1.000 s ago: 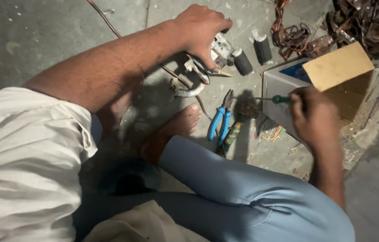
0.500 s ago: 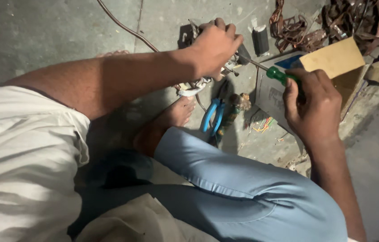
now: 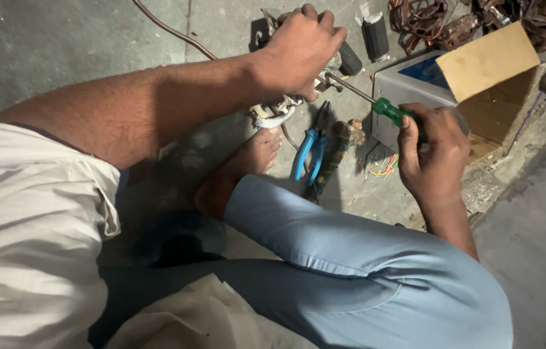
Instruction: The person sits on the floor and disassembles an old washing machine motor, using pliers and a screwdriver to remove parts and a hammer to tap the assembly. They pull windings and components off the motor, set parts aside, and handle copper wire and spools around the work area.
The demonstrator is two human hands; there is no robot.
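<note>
My left hand (image 3: 302,48) is closed over a small metal-and-white electrical part (image 3: 273,115) held just above the concrete floor. My right hand (image 3: 431,155) grips a screwdriver with a green handle (image 3: 390,111); its thin metal shaft (image 3: 349,86) runs up and left to the part under my left fingers. Most of the part is hidden by the left hand. My bare foot (image 3: 247,161) rests on the floor just below the part.
Blue-handled pliers (image 3: 306,154) lie on the floor beside my foot. An open cardboard box (image 3: 489,64) stands at the right, with black cylinders (image 3: 375,35) and tangled brown wire (image 3: 428,22) behind it. A brown cable (image 3: 169,29) crosses the floor. Coloured wire scraps (image 3: 383,169) lie near the box.
My right hand has brought the green screwdriver up from beside the box, and its tip now reaches the part in my left hand. The view has shifted slightly.
</note>
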